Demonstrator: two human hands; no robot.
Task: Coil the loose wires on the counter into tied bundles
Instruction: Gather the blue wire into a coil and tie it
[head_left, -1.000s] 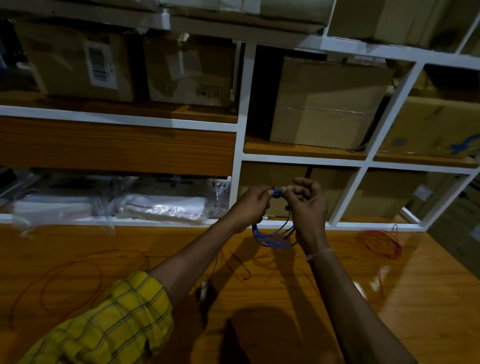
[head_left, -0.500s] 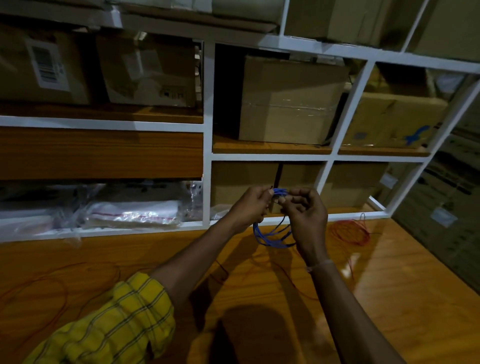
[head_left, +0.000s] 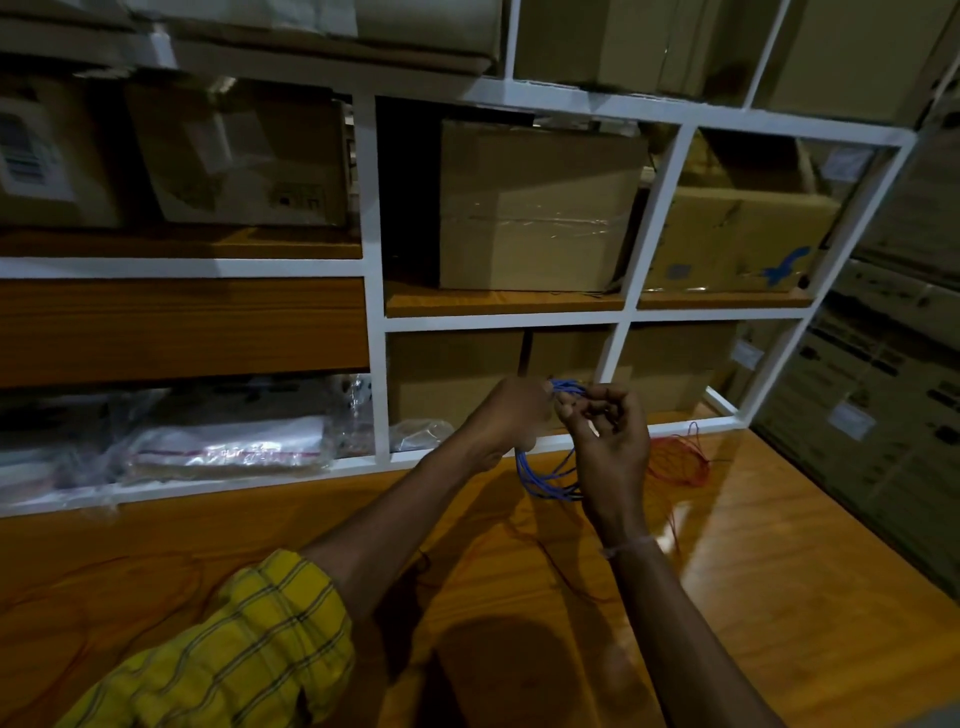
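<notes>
**Blue coil held up between both hands over the counter**

I see both of my hands raised above the wooden counter (head_left: 779, 597), close together in front of the lowest shelf openings. My left hand (head_left: 511, 421) has its fingers curled around the top of the blue wire coil (head_left: 545, 475), gripping it where the loops gather. My right hand (head_left: 610, 447) sits just to the right of it, fingers bent inward and pinching the blue strands at the same top point; I cannot make out exactly how the fingertips sit on the wire. The coil hangs down between the two hands in several loose loops, its bottom clear of the counter as far as I can tell.

Just right of my right hand, on the far part of the counter against the shelf frame, lies a red wire bundle (head_left: 675, 465), with one end sticking up. Thin red loose wires (head_left: 78, 597) trail faintly across the near left of the counter, hard to follow in the dim light. A dark thin strand (head_left: 566, 574) runs along the counter beneath my right forearm.

My left arm wears a yellow checked sleeve (head_left: 234, 654), and a pale band (head_left: 631, 545) circles my right wrist.

Behind, the white shelf frame (head_left: 376, 364) holds cardboard boxes (head_left: 535, 208), and clear plastic bags (head_left: 228, 452) fill the low compartment on the left.
</notes>
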